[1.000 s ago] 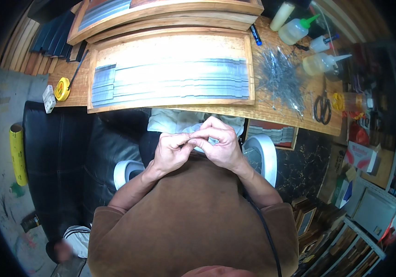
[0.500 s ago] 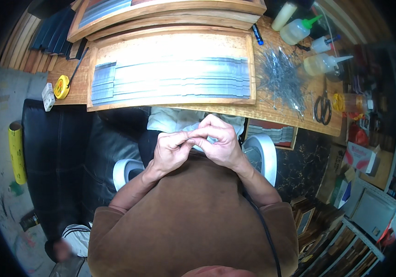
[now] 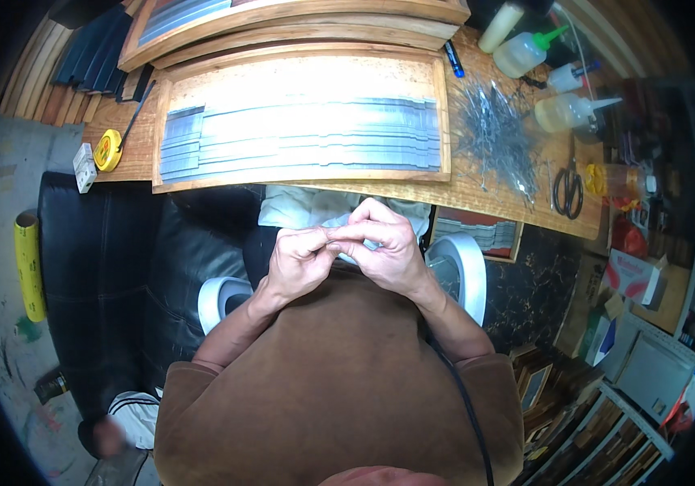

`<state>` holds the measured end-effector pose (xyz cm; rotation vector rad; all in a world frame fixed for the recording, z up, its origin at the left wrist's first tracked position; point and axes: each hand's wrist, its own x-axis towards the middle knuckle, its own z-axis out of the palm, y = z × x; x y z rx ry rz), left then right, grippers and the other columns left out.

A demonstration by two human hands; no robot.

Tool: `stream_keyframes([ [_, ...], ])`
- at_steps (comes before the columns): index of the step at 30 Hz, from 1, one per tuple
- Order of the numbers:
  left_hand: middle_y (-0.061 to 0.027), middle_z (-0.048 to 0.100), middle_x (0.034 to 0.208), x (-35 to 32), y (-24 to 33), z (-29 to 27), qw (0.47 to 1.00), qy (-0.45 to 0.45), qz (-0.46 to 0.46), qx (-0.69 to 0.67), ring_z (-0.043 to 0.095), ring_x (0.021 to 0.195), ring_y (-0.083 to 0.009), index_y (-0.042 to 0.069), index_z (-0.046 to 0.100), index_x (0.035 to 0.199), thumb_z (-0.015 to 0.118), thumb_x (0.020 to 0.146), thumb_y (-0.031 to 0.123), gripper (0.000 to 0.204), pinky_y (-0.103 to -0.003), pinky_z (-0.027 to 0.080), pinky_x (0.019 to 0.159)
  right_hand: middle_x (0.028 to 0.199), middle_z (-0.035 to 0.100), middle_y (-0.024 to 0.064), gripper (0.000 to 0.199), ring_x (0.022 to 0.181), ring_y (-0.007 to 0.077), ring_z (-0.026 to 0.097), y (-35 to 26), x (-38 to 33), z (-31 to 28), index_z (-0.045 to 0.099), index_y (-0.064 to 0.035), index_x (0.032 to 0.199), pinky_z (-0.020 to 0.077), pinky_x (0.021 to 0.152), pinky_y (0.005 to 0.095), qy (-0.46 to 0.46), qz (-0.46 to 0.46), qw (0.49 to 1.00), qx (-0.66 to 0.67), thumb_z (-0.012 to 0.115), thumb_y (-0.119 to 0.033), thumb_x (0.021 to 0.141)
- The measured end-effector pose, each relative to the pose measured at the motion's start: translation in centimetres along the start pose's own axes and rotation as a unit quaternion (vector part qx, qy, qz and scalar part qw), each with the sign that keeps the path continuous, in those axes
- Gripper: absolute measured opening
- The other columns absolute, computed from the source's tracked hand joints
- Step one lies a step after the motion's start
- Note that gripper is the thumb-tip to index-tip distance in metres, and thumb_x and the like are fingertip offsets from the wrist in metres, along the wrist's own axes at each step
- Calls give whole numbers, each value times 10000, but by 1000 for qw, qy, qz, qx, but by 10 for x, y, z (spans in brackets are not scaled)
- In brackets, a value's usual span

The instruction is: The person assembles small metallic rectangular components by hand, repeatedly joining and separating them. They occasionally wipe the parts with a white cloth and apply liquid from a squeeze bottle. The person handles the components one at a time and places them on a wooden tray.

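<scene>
My left hand and my right hand meet in front of my chest, fingertips pinched together. Whatever sits between the fingers is too small or too hidden to make out. Below them, pale cloth lies at my lap. Just beyond the hands, on the table, rests a wooden tray holding rows of thin grey-blue strips, washed out by glare in the middle. To its right spreads a loose heap of thin metal wire pieces.
More wooden trays are stacked behind. Scissors, a blue marker and squeeze bottles lie or stand at the right. A yellow tape measure is at the table's left end. White chair armrests flank me; a black sofa is left.
Both hands stay almost in place, pinched together. Only a very slight shift of the whole view shows.
</scene>
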<state>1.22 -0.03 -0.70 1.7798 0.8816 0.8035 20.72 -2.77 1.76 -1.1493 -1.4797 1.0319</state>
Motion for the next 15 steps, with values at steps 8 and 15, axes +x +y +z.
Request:
stream_keyframes([
  [8,-113,734,761,7,12,3,997,38,0,-73,679,636,-121,-32,780,1051,687,912,-59,170,-262,523,605,870,637,37,227,772,139,603,-6,4,1,833,-51,1041,485,672,270,3,6,1000,18,871,-13,820],
  [15,-107,770,814,-3,-7,-5,1000,-15,-14,-12,707,657,-147,-6,792,1066,692,923,-52,180,-254,535,622,923,686,48,304,802,136,640,2,0,-2,822,-55,1109,521,710,273,-20,13,1000,-6,877,-17,812],
])
